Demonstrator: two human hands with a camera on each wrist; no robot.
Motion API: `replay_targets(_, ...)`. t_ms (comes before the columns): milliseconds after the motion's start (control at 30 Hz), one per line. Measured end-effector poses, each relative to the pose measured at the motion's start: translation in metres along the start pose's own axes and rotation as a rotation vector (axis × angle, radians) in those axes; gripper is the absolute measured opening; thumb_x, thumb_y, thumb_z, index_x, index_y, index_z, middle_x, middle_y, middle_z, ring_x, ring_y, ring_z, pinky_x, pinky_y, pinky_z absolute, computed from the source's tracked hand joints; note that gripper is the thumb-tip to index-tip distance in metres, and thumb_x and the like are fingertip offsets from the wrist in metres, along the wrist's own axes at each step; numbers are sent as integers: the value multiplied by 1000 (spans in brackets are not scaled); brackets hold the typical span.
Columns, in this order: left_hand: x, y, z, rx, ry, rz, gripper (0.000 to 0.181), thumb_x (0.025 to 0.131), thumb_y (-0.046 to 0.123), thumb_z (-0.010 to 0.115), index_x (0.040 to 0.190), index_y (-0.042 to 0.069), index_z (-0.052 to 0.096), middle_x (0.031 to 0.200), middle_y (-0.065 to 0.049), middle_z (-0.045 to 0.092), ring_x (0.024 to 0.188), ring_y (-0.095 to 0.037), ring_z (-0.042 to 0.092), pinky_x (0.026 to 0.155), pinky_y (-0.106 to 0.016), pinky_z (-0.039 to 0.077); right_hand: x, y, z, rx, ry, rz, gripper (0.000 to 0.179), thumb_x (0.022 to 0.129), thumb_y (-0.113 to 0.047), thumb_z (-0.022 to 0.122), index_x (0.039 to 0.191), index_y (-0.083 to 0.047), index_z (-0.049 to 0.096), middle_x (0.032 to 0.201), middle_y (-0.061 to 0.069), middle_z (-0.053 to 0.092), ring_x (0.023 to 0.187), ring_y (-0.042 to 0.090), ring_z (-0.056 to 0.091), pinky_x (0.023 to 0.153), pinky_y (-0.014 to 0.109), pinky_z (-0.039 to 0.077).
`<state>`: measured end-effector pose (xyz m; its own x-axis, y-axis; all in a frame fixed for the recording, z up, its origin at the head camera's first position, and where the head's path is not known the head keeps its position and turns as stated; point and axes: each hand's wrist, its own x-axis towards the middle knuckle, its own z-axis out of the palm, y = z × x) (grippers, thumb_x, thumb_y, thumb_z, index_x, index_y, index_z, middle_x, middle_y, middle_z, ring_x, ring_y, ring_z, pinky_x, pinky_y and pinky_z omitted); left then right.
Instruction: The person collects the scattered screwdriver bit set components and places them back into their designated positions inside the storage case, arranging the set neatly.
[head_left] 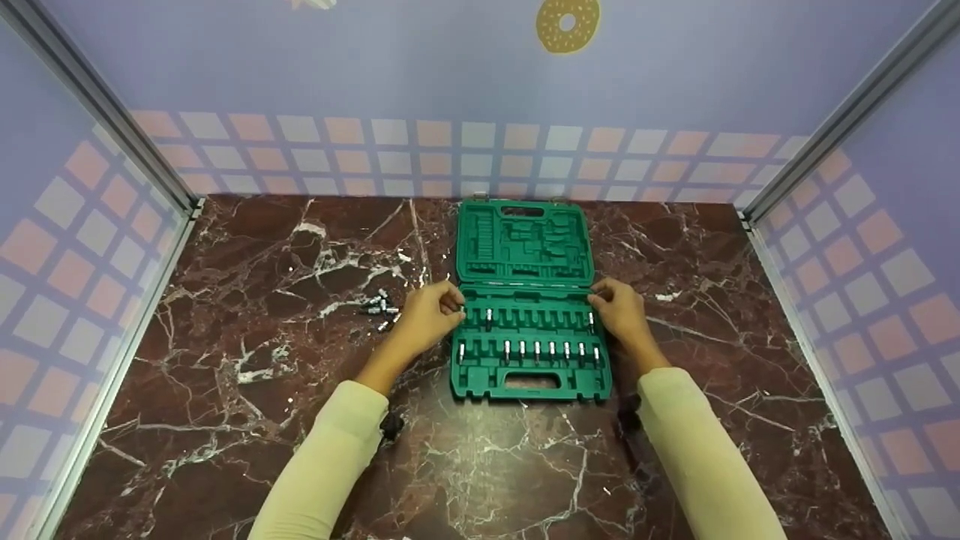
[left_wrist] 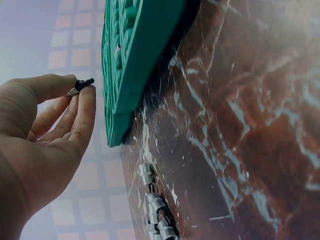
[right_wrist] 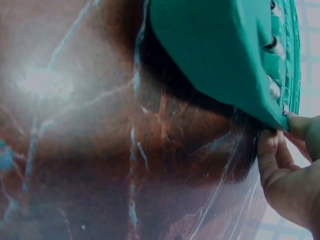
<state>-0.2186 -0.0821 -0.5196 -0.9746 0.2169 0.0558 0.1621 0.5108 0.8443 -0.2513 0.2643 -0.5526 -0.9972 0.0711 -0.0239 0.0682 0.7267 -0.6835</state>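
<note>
A dark red-brown marbled counter (head_left: 225,450), laced with irregular white veins, carries a soft patch of reflected light (head_left: 487,431) near its front middle. Behind it stands a lilac back wall (head_left: 420,67) with a band of pink and white squares (head_left: 478,135) along its lower part, a tan doughnut picture (head_left: 550,36) above, and a pale shape cut off by the top edge. Grey metal strips (head_left: 112,103) run up both back corners, beside checked left (head_left: 45,139) and right side walls.

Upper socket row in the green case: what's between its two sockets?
A run of empty slots separates the left socket from the right socket; the head view shows it.
</note>
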Motion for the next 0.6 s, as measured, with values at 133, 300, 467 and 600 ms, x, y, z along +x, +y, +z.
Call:
replay_targets(133,-4,4,4,-7,-23,-1,13,87,-1,78,97,3,71,93,-10,72,84,-22,69,78,-35,60,0,1,0,4,-3,-9,20,102,-14,65,116,-1,70,107,24,73,96,39,68,85,54,55)
replay_targets(300,-8,11,9,1,-69,5,14,85,-2,78,94,3,69,91,-10,72,82,-21,68,77,-34,60,0,1,0,4,-9,-15,21,102,-14,64,117,-1,70,109,25,72,96,40,69,85,55,55)
replay_targets(467,-10,13,16,25,-117,41,14,84,-3,79,94,0,69,88,-11,73,80,-21,68,75,-34,60,0,0,0,7,1,-11,20,102,-14,65,115,-1,70,108,25,73,96,40,69,86,55,55)
replay_targets(600,-12,15,21,25,-148,53,15,83,-4,79,93,0,68,87,-11,72,78,-19,66,73,-32,59,0,1,0,10,5,-13,20,102,-14,65,115,0,70,108,25,73,97,40,69,87,56,55)
